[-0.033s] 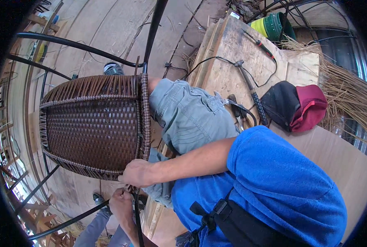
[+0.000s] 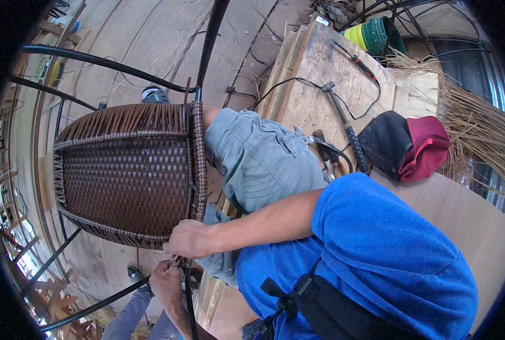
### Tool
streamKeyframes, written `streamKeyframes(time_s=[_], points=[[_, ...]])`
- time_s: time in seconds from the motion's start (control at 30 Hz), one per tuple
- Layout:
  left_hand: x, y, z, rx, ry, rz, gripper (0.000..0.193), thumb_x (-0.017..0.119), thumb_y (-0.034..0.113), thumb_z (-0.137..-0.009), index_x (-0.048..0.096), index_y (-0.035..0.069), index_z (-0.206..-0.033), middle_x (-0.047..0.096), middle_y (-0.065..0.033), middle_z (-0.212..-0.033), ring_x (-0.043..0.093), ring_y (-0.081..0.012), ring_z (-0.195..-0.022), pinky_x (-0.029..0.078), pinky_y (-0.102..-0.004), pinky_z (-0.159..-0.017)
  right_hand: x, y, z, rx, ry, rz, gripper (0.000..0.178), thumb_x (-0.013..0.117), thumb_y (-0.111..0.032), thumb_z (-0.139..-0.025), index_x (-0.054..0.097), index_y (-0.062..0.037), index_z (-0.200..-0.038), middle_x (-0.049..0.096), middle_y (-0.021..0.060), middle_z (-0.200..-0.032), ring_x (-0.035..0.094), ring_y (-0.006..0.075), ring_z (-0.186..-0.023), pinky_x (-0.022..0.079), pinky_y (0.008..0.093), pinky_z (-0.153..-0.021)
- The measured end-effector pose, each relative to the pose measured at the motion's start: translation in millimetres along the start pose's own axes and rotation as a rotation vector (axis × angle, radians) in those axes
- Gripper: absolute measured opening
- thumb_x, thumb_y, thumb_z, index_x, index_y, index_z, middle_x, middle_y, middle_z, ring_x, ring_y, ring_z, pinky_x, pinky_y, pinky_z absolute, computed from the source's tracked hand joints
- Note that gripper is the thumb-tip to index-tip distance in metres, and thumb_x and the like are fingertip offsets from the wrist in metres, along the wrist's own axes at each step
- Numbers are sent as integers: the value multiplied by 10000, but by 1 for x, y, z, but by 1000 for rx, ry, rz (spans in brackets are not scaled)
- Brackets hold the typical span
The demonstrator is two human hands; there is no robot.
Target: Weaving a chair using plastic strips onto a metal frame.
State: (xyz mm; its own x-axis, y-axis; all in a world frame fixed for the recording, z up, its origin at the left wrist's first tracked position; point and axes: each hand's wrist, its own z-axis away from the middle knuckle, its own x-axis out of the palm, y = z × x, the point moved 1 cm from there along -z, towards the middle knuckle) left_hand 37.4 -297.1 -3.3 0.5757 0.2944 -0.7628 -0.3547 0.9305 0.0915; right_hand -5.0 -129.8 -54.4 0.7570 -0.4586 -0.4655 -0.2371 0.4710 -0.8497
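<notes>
Gripping the lower corner of a brown woven wicker chair seat (image 2: 128,175) on a black metal tube frame (image 2: 108,63), a person in a blue short-sleeved shirt (image 2: 377,255) works with both hands low in the frame, left of centre; the right hand (image 2: 189,239) is closed in a fist on the wrapped wicker edge where the weave meets the upright black bar; the left hand (image 2: 166,283), just below it at the bottom of the frame, is curled around the same black bar and a loose strand, its fingertips hidden from view; the two hands sit close together, one above the other, not touching as far as can be seen. The woven seat fills the middle left of the frame, tipped on its side against the person's grey-green shorts (image 2: 261,161). In the upper right lies a pale wooden board worktop (image 2: 320,85) carrying a black-handled hammer (image 2: 343,122) and a trailing black cable (image 2: 298,82); a black and dark red cap (image 2: 408,144) rests at its right; dry straw-coloured rattan strands (image 2: 479,130) are heaped at the far right edge; a green and yellow plastic bucket (image 2: 374,34) stands at the top.
</notes>
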Motion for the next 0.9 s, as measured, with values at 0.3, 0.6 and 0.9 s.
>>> streamKeyframes(time_s=[0.3,0.6,0.9], points=[[-4,-4,38,49,341,404,415,663,196,-817,570,4,-1173,647,-137,-1061,616,-253,-947,461,-336,-847,-11,9,-6,45,-148,84,217,468,-177,-860,634,-70,-951,656,212,-946,645,375,-897,517,486,-757],[16,-9,32,-27,152,384,235,568,224,-851,658,88,-1019,658,-175,-870,632,-354,-796,495,-421,-689,-17,15,-4,-20,117,-222,119,568,-113,-871,586,-20,-943,611,177,-803,627,306,-728,492,360,-659],[16,9,-3,258,54,148,216,573,231,-859,665,104,-1007,656,-151,-918,634,-332,-850,506,-409,-722,-18,19,-3,44,190,-435,123,579,-115,-865,592,-12,-931,614,154,-770,616,248,-671,484,339,-624]])
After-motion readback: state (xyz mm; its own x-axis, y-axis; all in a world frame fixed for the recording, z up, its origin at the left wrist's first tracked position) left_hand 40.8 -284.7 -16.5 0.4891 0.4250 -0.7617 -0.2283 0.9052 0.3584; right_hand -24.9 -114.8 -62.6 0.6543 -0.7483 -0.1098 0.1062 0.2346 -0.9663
